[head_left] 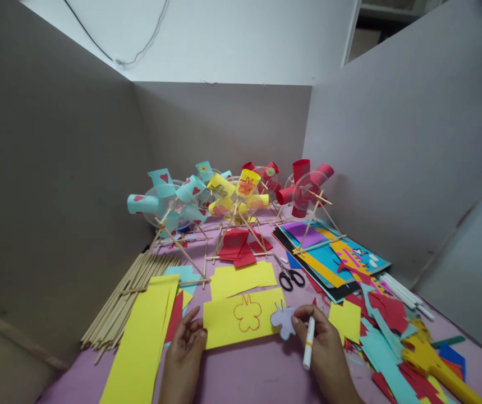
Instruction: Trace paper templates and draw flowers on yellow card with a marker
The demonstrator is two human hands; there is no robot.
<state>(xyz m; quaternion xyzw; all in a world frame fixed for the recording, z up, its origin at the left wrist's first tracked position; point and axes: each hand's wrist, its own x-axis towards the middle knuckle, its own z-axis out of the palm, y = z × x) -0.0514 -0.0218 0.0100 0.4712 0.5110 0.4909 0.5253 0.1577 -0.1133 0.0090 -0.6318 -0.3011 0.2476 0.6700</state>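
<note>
A yellow paper strip (224, 328) with a butterfly outline drawn in red-orange lies in front of me. My left hand (187, 345), fingers curled, pinches its left edge. My right hand (322, 342) is closed on a pale lavender butterfly cutout (283, 321), pinched between thumb and finger over the strip's right end. The same hand also holds a white marker (309, 343) with an orange band, pointing down toward me. More yellow paper (244, 278) lies just behind the strip. Black-handled scissors (291, 278) rest behind my right hand.
Paper-bladed wheels on stick stands, blue (160, 185), yellow (223, 185) and red (302, 171), stand at the back. Wooden sticks (116, 303) and long yellow sheets (137, 342) lie left. Paper scraps (386, 311), a yellow glue gun (434, 365) and coloured sheets (362, 255) lie right. Grey partitions (224, 123) enclose the table.
</note>
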